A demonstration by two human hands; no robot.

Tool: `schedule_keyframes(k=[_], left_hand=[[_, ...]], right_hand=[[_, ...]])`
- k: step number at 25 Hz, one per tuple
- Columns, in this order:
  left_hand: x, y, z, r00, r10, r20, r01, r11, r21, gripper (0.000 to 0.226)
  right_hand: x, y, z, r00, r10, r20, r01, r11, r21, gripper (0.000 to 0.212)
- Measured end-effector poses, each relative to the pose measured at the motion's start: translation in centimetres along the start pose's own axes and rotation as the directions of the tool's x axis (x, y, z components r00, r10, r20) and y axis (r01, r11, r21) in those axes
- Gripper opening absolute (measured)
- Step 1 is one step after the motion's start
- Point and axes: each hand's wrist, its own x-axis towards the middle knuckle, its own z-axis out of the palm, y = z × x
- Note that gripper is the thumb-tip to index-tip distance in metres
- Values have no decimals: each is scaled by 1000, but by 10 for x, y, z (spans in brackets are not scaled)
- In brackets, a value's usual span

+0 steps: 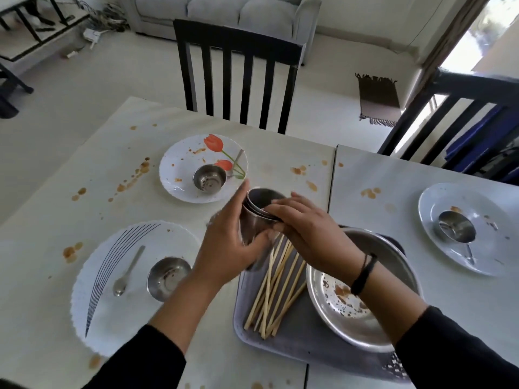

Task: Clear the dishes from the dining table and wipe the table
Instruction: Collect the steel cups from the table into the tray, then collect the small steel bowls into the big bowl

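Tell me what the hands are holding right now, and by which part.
Both hold a stack of nested steel tumblers: the left hand wraps its side wall, the right hand grips the rims.

A black chair (236, 77) with a slatted back stands upright on the pale floor (98, 74). Behind it, against the far wall, sits a grey sofa (224, 12) with plump cushions. To the right is a second dark chair (455, 108), its back tilted in this wide view, with a blue cloth (477, 136) hanging over it. Between the two chairs, near the wall, a small brown mat (377, 99) with fringed ends lies flat. A brown curtain (449, 29) hangs beside a bright doorway (483, 43). At the upper left, a tangle of cables (109, 18) and a white power strip (91, 35) lie beside a black-framed stand (33, 26).
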Motion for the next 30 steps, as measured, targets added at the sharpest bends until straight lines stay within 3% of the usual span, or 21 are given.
schedule_keyframes(k=[2, 5, 7, 9, 11, 14, 16, 18, 21, 23, 25, 27, 30], left_hand=[[-28, -2, 13, 991, -123, 56, 122, 992, 25, 95], [-57, -14, 39, 956, -269, 114, 253, 958, 137, 102], [-65, -22, 56, 950, -299, 94, 271, 934, 233, 97], [-67, -29, 70, 967, -247, 55, 199, 877, 438, 89], [-66, -32, 81, 971, -232, 58, 147, 770, 621, 84], [-72, -35, 89, 949, -289, 124, 113, 683, 721, 81], [-77, -32, 91, 936, -323, 138, 118, 660, 742, 80], [-81, -19, 91, 956, -266, 127, 92, 679, 728, 76], [-88, 16, 99, 991, 92, 101, -132, 836, 533, 61], [-94, 46, 115, 937, 322, 137, -350, 855, 383, 56], [-99, 73, 141, 847, 479, 229, -529, 798, 288, 52], [-102, 91, 170, 768, 546, 336, -630, 739, 238, 49], [-103, 102, 211, 670, 556, 492, -719, 652, 242, 50]], right_hand=[[-14, -11, 8, 989, 131, 72, -138, 985, 102, 32], [-20, -11, 28, 923, 278, 267, -296, 955, 26, 35], [-21, -6, 40, 871, 343, 353, -356, 934, -30, 31], [-22, -2, 52, 843, 389, 372, -399, 916, -53, 28], [-23, 3, 61, 818, 407, 407, -386, 912, -136, 27], [-29, 6, 70, 810, 395, 433, -217, 889, -404, 32], [-40, 2, 67, 867, 350, 356, -167, 875, -454, 37], [-63, -6, 53, 919, 314, 238, -210, 901, -380, 41], [-131, -12, 27, 950, 297, -96, -312, 918, -244, 35], [-194, -9, 14, 895, 323, -308, -395, 895, -208, 28], [-258, 1, 3, 796, 424, -432, -558, 790, -253, 25], [-310, 16, -2, 675, 563, -477, -729, 611, -310, 26], [-360, 39, -2, 535, 702, -470, -843, 401, -359, 25]])
